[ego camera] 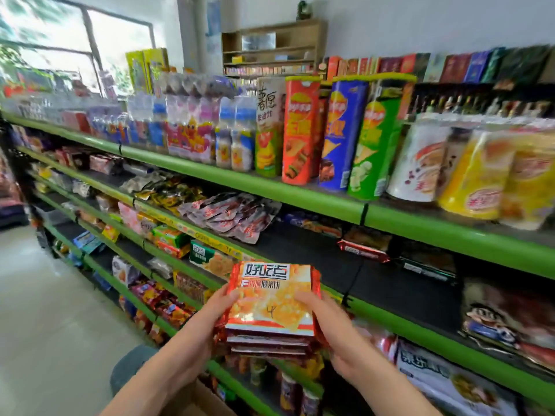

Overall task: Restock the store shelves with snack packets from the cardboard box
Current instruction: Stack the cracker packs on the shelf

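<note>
A stack of red and orange snack packets [271, 301] is held in front of the shelves, level with the second shelf from the top. My left hand [210, 319] grips its left side and my right hand [327, 325] grips its right side, thumbs on the top packet. A corner of the cardboard box [192, 400] shows at the bottom, under my left forearm. Behind the stack, the second shelf [375, 283] has a dark bare stretch with a few red packets [363, 250] lying at its back.
Green-edged shelves [300, 199] run from left to right. Tall chip tubes [300, 130] and bottles stand on the top shelf, bagged snacks [234, 214] on the second. A pale tiled floor [45, 310] lies at left. A wooden rack [273, 46] hangs on the far wall.
</note>
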